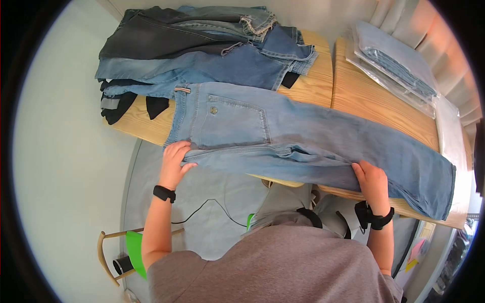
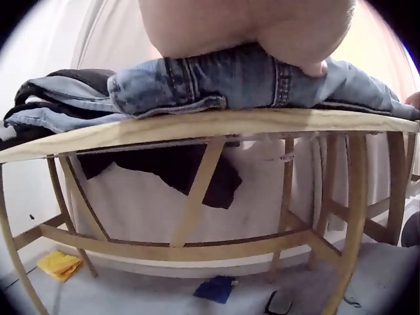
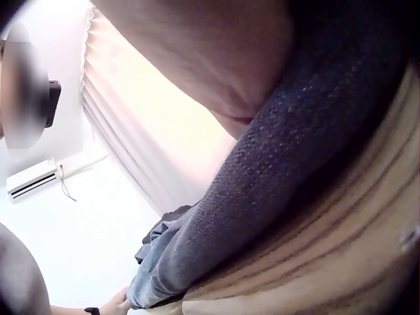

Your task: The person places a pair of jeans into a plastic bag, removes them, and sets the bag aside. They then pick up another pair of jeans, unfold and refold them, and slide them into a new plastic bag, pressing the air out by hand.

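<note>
A pair of faded blue jeans (image 1: 323, 126) lies across the table, folded lengthwise with a back pocket on top. Its waistband is at the left and the leg hems at the right. My left hand (image 1: 175, 160) grips the near corner of the waistband, thumb apart from the fingers. On the near edge of the leg, my right hand (image 1: 373, 183) holds the denim with thumb and fingers. From the left wrist, the jeans (image 2: 243, 79) show bunched at the table edge beneath the hand. In the right wrist view, the leg (image 3: 262, 177) runs under the hand.
Behind the jeans, a heap of blue and black jeans (image 1: 192, 45) covers the back left of the wooden table (image 1: 348, 91). Clear-bagged folded denim (image 1: 399, 55) lies at the back right. A green chair (image 1: 135, 252) stands on the floor at left, near a black cable (image 1: 202, 204).
</note>
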`<state>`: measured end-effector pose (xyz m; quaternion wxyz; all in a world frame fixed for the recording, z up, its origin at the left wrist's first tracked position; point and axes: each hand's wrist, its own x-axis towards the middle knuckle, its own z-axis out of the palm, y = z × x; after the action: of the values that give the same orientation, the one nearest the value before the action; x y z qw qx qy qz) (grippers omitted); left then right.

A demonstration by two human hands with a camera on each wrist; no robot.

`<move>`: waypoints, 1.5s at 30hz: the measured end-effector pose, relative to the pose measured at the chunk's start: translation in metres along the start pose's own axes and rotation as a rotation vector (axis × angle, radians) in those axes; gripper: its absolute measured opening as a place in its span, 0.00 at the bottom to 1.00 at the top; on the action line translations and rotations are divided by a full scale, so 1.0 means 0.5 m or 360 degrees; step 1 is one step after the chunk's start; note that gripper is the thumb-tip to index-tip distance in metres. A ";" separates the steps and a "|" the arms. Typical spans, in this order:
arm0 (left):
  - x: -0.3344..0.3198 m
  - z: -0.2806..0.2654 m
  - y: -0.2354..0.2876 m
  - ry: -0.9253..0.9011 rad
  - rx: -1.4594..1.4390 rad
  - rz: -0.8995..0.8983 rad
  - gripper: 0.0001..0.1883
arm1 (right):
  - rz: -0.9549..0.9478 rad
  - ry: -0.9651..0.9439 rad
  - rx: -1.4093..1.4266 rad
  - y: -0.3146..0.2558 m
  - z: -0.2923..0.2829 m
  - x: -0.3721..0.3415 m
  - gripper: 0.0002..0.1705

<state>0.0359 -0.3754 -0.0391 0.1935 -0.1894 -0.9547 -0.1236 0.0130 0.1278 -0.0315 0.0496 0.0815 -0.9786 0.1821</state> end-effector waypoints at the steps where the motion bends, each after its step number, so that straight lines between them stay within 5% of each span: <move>1: -0.004 0.006 -0.008 -0.0002 0.0005 -0.0006 0.22 | -0.0006 -0.0004 0.0005 0.001 -0.001 0.001 0.18; 7: 0.030 0.043 -0.045 0.0089 0.0054 -0.0021 0.20 | 0.0060 -0.0008 0.0081 0.005 -0.006 0.003 0.19; 15: 0.085 0.011 -0.049 -0.0402 0.0091 -0.0126 0.14 | 0.0041 0.0051 0.0077 0.002 -0.001 0.002 0.20; 19: 0.098 -0.011 0.054 -0.0089 0.0383 -0.0067 0.09 | 0.0020 0.0110 -0.0061 0.009 0.010 -0.002 0.20; 21: 0.104 -0.006 0.146 0.0141 0.0420 -0.0258 0.13 | -0.0019 0.0152 -0.0054 0.010 0.011 -0.003 0.19; 23: 0.114 0.014 0.253 -0.0052 -0.0179 -0.0032 0.17 | 0.0012 0.0159 -0.0094 0.013 0.013 -0.003 0.19; 27: 0.136 0.072 0.408 -0.0515 -0.0299 0.0226 0.21 | -0.0023 0.0172 -0.0060 0.017 0.014 -0.008 0.20; 33: 0.173 0.147 0.444 -0.0638 -0.0061 -0.0154 0.29 | -0.0022 0.0200 -0.0056 0.043 0.005 -0.020 0.19; 45: 0.185 0.182 0.465 -0.0631 0.0203 -0.0183 0.31 | 0.0343 0.0849 -0.0538 0.359 -0.119 -0.242 0.13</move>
<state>0.0227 -0.1093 -0.0440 0.0060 -0.1426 -0.9892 -0.0341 0.1037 0.3316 -0.0542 0.2973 -0.0825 -0.9505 0.0362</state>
